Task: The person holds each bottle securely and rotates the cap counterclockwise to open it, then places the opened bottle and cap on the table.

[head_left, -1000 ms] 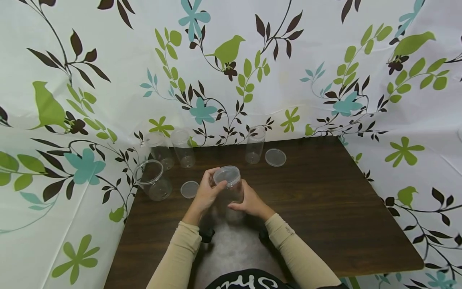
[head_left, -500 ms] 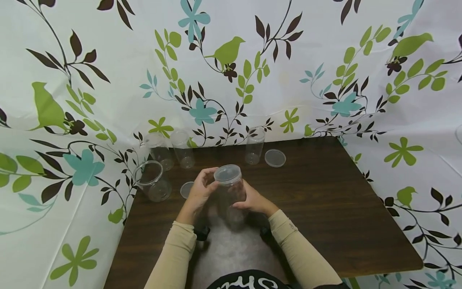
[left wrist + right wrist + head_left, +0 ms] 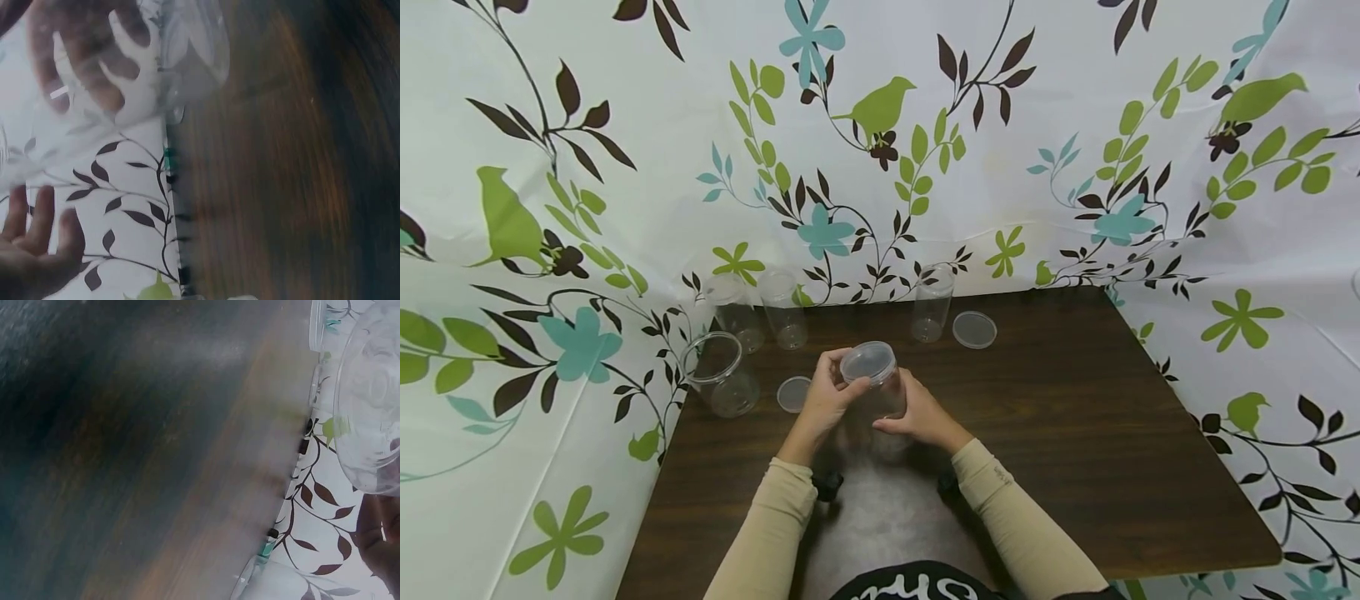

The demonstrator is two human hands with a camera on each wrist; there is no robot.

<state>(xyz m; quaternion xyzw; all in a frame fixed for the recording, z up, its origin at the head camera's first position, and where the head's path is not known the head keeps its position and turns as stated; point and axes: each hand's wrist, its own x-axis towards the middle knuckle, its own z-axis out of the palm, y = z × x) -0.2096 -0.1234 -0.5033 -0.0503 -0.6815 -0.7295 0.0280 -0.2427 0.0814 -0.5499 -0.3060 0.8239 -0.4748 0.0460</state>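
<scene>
A clear plastic jar (image 3: 883, 402), its lid (image 3: 868, 362) on top, is held up over the table in front of me. My right hand (image 3: 922, 417) grips the jar's body from the right, thumb in front. At the lid's left edge, my left hand (image 3: 824, 404) pinches the rim between thumb and fingers. In the left wrist view the left hand (image 3: 44, 244) reaches toward the jar (image 3: 187, 69), and the right hand's fingers show through the plastic. The right wrist view catches the jar's base (image 3: 372, 412) and part of the right hand (image 3: 380, 540).
A wide open jar (image 3: 730, 392) stands on the table (image 3: 1075, 433) at left. Behind it are two tall clear jars, one here (image 3: 786, 317); another jar (image 3: 932, 312) stands further right. One loose lid (image 3: 975, 330) lies beside that jar, another lid (image 3: 793, 394) near my left hand.
My left hand drew slightly away from the lid to the left, then came back onto its rim. The jar shifted a little right, then back left, in my right hand.
</scene>
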